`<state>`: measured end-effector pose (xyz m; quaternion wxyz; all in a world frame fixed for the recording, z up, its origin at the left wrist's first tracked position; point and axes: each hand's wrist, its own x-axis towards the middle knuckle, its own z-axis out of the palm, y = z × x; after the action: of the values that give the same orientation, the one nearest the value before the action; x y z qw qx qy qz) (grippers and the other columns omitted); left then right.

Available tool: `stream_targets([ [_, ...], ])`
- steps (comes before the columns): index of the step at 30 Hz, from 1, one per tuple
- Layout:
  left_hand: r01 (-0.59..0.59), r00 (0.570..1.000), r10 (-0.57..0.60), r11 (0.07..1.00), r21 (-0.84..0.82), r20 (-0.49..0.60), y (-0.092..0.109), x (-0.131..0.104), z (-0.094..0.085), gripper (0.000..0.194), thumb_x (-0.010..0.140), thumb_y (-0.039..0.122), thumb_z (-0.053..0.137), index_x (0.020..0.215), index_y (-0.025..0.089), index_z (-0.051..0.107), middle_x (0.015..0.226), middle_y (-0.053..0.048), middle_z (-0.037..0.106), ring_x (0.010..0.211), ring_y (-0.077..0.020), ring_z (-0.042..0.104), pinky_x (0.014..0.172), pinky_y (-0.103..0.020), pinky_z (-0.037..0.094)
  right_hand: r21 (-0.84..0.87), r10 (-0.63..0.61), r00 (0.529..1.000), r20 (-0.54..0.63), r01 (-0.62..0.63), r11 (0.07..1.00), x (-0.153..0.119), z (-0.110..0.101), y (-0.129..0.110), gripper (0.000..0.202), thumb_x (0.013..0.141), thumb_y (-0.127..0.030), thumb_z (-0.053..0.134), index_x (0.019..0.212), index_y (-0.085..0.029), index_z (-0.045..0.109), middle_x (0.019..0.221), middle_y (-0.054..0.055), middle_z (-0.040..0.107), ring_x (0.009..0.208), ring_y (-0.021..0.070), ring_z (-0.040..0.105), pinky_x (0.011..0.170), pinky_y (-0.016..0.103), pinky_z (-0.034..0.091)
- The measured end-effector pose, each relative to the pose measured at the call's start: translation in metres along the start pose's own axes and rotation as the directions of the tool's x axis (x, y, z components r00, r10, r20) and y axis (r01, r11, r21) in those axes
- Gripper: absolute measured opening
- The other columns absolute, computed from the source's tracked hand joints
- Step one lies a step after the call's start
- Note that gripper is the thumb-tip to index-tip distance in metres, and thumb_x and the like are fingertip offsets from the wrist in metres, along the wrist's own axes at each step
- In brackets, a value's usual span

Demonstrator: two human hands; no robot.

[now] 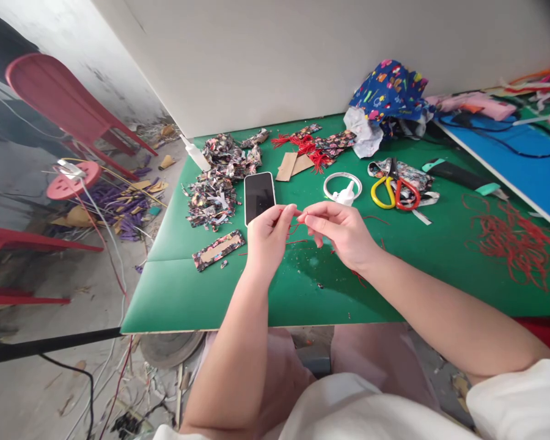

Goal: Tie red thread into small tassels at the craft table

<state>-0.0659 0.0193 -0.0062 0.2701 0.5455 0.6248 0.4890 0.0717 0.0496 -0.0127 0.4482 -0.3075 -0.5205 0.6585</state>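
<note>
1. Taking the meeting fingertips as the clock's centre and twelve as straight ahead, a red chair (64,91) stands on the floor at ten o'clock.
2. On the green table (174,299), a white bottle (197,156) leans at ten o'clock against a heap of patterned fabric scraps (220,183).
3. A fabric-edged strip (218,250) lies between eight and nine.
4. A dark-screened phone (259,195) lies near ten, just beyond the left hand.
5. The left hand (269,235) pinches thumb against forefinger on a red cord (298,214); I cannot tell how its remaining fingers are set.
6. That cord sits at the clock's centre, above the table, between both hands.
7. Brown card pieces (286,166) lie near twelve, red-tasselled fabric pieces (323,146) at one.
8. The right hand (339,232) grips the same cord between thumb and forefinger, other fingers loosely curled.
9. A white ring (326,186) lies at two o'clock; blue patterned cloth (387,91) is bunched between one and two.
10. Scissors (393,174) lie between two and three, a black-and-teal cutter (461,176) near three.
11. A loose red tangle (516,244) spreads at three.
</note>
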Motion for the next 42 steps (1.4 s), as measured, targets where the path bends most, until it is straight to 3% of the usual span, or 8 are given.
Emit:
stream_targets([
  [3,0.003,1.000,-0.004,0.997,-0.071,-0.020,-0.001,0.001,0.002,0.031,0.083,0.040,0.050,0.071,0.017,0.067,0.053,0.002,0.053,0.048,-0.0068,0.045,0.046,-0.019,0.035,-0.013,-0.021,1.000,-0.012,0.021,1.000,0.001,-0.001,0.000,0.014,0.070,-0.032,0.069,0.076,-0.019,0.066,0.066,-0.001,0.061,0.057,0.0084,0.050,0.040,0.018,0.041],
  [6,0.050,0.999,-0.052,0.945,-0.323,0.001,-0.003,0.002,0.006,0.032,0.084,0.041,0.049,0.072,0.016,0.065,0.060,0.000,0.059,0.055,-0.0086,0.053,0.056,-0.021,0.044,-0.029,-0.049,0.999,-0.015,0.048,0.998,0.002,-0.001,0.002,0.013,0.071,-0.031,0.069,0.076,-0.020,0.067,0.072,0.000,0.064,0.058,0.0080,0.052,0.041,0.018,0.042],
  [9,0.128,0.991,-0.123,0.861,-0.492,0.043,-0.005,0.002,0.009,0.032,0.083,0.043,0.051,0.072,0.016,0.064,0.057,0.001,0.055,0.055,-0.0084,0.054,0.058,-0.021,0.046,-0.030,-0.057,0.998,-0.016,0.057,0.998,0.003,-0.002,0.004,0.013,0.070,-0.031,0.069,0.076,-0.019,0.067,0.075,0.000,0.066,0.059,0.0082,0.053,0.041,0.018,0.042],
  [13,0.217,0.975,-0.205,0.815,-0.538,0.083,-0.006,0.002,0.011,0.034,0.081,0.047,0.052,0.072,0.016,0.063,0.054,0.003,0.048,0.047,-0.0055,0.049,0.047,-0.018,0.041,-0.025,-0.059,0.998,-0.015,0.058,0.998,0.003,-0.001,0.006,0.012,0.070,-0.030,0.069,0.076,-0.020,0.067,0.073,0.000,0.066,0.057,0.0076,0.053,0.040,0.017,0.042],
  [20,0.221,0.975,-0.208,0.867,-0.447,0.079,-0.005,0.001,0.011,0.034,0.079,0.048,0.053,0.075,0.017,0.065,0.055,0.004,0.046,0.039,-0.0021,0.030,0.036,-0.019,0.022,-0.001,-0.054,0.999,0.006,0.054,0.999,0.001,0.000,0.003,0.011,0.071,-0.028,0.068,0.076,-0.019,0.067,0.068,-0.001,0.064,0.053,0.0069,0.051,0.039,0.018,0.043],
  [27,0.112,0.991,-0.089,0.963,-0.245,0.103,-0.003,0.001,0.007,0.030,0.081,0.042,0.053,0.074,0.017,0.067,0.049,0.003,0.049,0.047,-0.0075,0.045,0.044,-0.019,0.034,0.044,-0.105,0.985,0.136,0.100,0.994,-0.004,0.002,-0.003,0.008,0.078,-0.026,0.062,0.079,-0.018,0.065,0.075,0.001,0.067,0.060,0.0093,0.060,0.044,0.020,0.048],
  [35,-0.024,0.999,0.025,0.999,-0.030,0.026,-0.004,0.000,0.003,0.024,0.081,0.034,0.054,0.070,0.018,0.067,0.047,0.004,0.049,0.045,-0.0075,0.044,0.044,-0.019,0.034,-0.006,-0.081,0.989,0.120,0.083,0.997,-0.008,0.002,-0.004,0.010,0.078,-0.027,0.063,0.075,-0.017,0.063,0.065,-0.002,0.064,0.055,0.0086,0.060,0.054,0.023,0.054],
  [42,-0.040,0.990,0.038,0.999,0.017,0.136,-0.004,0.001,0.000,0.028,0.083,0.032,0.049,0.063,0.017,0.060,0.049,0.004,0.050,0.047,-0.0076,0.045,0.046,-0.019,0.033,-0.050,-0.096,0.986,0.138,0.104,0.993,-0.007,0.001,-0.007,0.011,0.078,-0.028,0.063,0.074,-0.018,0.061,0.065,-0.002,0.063,0.054,0.0084,0.059,0.053,0.023,0.053],
])
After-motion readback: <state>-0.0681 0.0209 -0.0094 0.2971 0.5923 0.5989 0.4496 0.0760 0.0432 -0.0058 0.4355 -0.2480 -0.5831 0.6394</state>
